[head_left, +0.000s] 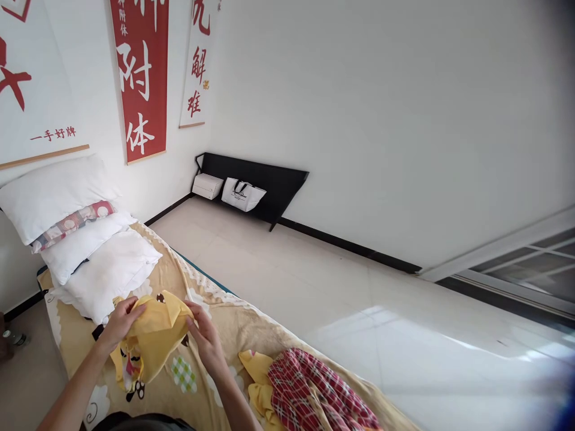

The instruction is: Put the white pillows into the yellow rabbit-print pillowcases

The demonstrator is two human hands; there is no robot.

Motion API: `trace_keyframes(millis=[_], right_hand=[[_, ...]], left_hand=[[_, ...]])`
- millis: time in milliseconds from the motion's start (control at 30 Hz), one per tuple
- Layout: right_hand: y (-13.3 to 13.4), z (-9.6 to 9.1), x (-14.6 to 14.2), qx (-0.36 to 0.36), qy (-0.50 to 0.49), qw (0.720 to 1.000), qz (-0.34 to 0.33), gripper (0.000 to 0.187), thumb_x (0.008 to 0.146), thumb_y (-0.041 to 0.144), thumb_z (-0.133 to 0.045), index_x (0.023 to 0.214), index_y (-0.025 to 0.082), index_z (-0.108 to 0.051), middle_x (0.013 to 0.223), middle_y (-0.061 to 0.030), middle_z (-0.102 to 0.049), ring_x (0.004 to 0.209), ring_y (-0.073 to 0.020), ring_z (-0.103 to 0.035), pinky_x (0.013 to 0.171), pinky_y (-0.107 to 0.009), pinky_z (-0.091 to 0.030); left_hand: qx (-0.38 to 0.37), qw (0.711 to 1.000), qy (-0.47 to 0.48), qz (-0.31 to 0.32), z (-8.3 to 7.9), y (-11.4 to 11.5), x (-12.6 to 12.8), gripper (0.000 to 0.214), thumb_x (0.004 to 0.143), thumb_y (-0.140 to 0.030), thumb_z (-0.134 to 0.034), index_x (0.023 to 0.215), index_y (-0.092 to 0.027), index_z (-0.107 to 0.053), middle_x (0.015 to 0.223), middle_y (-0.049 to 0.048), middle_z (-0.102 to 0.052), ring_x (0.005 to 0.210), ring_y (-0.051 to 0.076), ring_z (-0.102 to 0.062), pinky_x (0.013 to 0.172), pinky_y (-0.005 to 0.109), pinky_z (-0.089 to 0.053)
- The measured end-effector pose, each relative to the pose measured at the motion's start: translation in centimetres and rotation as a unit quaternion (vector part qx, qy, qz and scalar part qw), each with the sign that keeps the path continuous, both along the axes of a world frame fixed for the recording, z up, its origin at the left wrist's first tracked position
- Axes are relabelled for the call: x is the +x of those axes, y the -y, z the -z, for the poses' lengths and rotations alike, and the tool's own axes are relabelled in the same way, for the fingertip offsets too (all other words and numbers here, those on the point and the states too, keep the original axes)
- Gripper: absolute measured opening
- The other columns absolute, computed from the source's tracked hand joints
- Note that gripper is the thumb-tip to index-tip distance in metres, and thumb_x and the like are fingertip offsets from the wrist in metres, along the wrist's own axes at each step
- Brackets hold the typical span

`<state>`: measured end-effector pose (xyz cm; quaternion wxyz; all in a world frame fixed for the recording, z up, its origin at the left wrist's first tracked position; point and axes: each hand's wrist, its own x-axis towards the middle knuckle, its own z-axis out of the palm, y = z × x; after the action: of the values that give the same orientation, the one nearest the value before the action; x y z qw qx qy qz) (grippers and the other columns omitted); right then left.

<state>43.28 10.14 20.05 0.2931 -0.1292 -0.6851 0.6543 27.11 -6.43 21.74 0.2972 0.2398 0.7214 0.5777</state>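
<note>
Between my two hands hangs a piece of yellow clothing (159,335) with a colourful print low on its left side; its exact kind is hard to tell in the folds. My left hand (121,323) pinches its upper left edge between thumb and fingers. On the other side my right hand (204,335) grips the upper right edge. The cloth is held above the bed (215,383), which has a tan patterned cover. To the right of my right arm lie a crumpled red plaid cloth (309,389) and a yellow cloth (257,368).
White pillows (112,263) are piled at the head of the bed. A black folding-leg table (283,185) lies on its side against the wall, beside a white bag (242,194) and a white box (207,186). A bottle (15,338) stands at far left.
</note>
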Motion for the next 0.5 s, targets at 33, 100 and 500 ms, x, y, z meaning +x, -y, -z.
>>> trace_keyframes(millis=[33, 100, 500], right_hand=[[0.1, 0.0, 0.0, -0.018, 0.002, 1.000, -0.003, 0.030, 0.094, 0.052, -0.051, 0.091, 0.022, -0.058, 0.101, -0.0061, -0.060, 0.090, -0.0183, -0.057, 0.080, -0.030, -0.047], [0.3, 0.2, -0.1, -0.034, 0.004, 0.999, -0.005, 0.032, 0.095, 0.053, -0.050, 0.090, 0.022, -0.056, 0.086, -0.0026, -0.058, 0.077, -0.0159, -0.054, 0.072, -0.028, -0.046], [1.8, 1.9, -1.3, -0.013, 0.030, 0.998, -0.049, 0.027, 0.088, 0.047, -0.062, 0.099, 0.022, -0.058, 0.089, -0.0024, -0.060, 0.079, -0.0167, -0.056, 0.072, -0.029, -0.045]], left_hand=[[-0.017, 0.999, -0.041, 0.000, -0.1, 0.0, 0.0, 0.042, 0.078, -0.057, -0.065, 0.065, -0.020, -0.051, 0.066, -0.0018, -0.049, 0.065, 0.014, -0.044, 0.063, 0.028, -0.035], [-0.029, 0.992, -0.121, -0.025, -0.4, -0.1, 0.5, 0.038, 0.080, -0.058, -0.061, 0.072, -0.020, -0.057, 0.072, 0.0011, -0.055, 0.072, 0.018, -0.050, 0.069, 0.030, -0.039], [0.014, 0.993, -0.117, -0.028, -0.8, -3.2, 5.2, 0.043, 0.087, -0.058, -0.049, 0.068, -0.020, -0.049, 0.065, -0.0010, -0.051, 0.065, 0.015, -0.047, 0.063, 0.027, -0.036]])
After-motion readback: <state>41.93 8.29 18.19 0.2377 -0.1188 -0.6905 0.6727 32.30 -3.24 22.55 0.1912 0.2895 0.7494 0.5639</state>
